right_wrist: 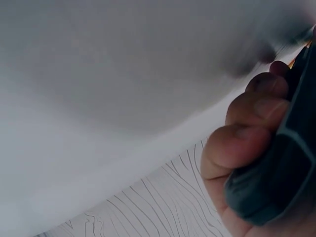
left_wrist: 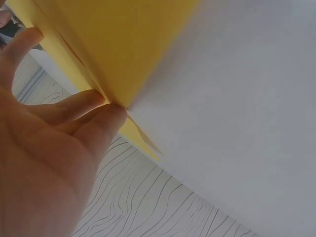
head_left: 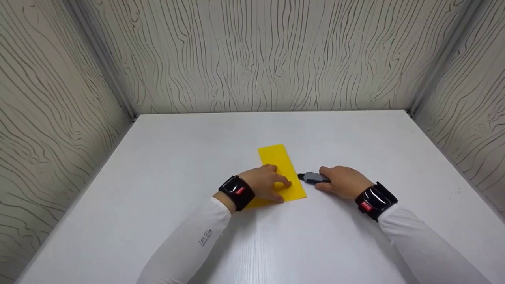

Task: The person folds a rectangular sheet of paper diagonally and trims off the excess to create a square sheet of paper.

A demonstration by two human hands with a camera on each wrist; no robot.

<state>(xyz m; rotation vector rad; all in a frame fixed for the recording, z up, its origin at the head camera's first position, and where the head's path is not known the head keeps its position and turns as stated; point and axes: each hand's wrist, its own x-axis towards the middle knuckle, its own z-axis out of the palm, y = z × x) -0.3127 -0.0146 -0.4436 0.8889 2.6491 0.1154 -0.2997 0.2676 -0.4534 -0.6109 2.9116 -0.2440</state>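
A folded sheet of yellow paper (head_left: 275, 156) lies aslant near the middle of the table. My left hand (head_left: 261, 182) presses on it with fingers spread, thumb near its front edge. The left wrist view shows the fingertips against the yellow paper (left_wrist: 133, 39), whose layers part slightly along the fold. Just to the right, my right hand (head_left: 348, 182) grips a grey and black utility knife (head_left: 315, 178), its dark tip right at the paper's right edge. In the right wrist view, curled fingers (right_wrist: 239, 145) wrap the dark knife handle (right_wrist: 264, 190); the blade is hidden there.
The white table (head_left: 189, 157) is bounded by a patterned back wall (head_left: 252, 55) and side walls with similar wood-grain lines. Black bands (head_left: 236, 192) circle both wrists, over white sleeves (head_left: 189, 240).
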